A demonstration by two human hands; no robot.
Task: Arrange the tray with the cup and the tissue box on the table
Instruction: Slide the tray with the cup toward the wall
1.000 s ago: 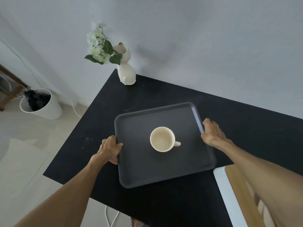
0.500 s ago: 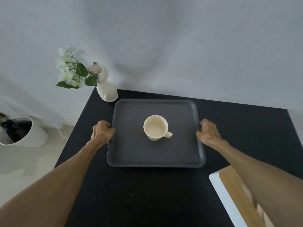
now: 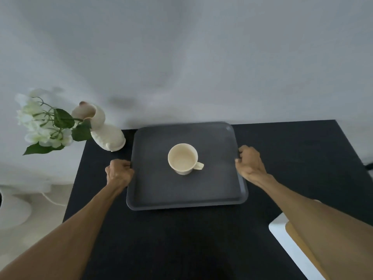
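One dark grey tray (image 3: 187, 190) on the black worktop (image 3: 181, 239), one cream cup (image 3: 183, 159) at its centre, left hand (image 3: 119, 173) and right hand (image 3: 250, 163) each gripping a tray edge, one white vase (image 3: 105, 132) beside its far-left corner

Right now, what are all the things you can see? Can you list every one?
Table: one, black, fills the lower middle, set against the wall.
Tray: one, dark grey, on the far part of the table, held at both side edges.
Cup: one, cream, upright in the middle of the tray, looks empty, handle pointing right.
Vase: one, white, on the table's far left corner, just left of the tray.
Flowers: one bunch, white with green leaves, hanging left out of the vase.
White and wooden object: one, at the lower right, partly hidden; I cannot tell what it is.
Wall: pale grey, behind.
Left hand: gripping the tray's left edge.
Right hand: gripping the tray's right edge.
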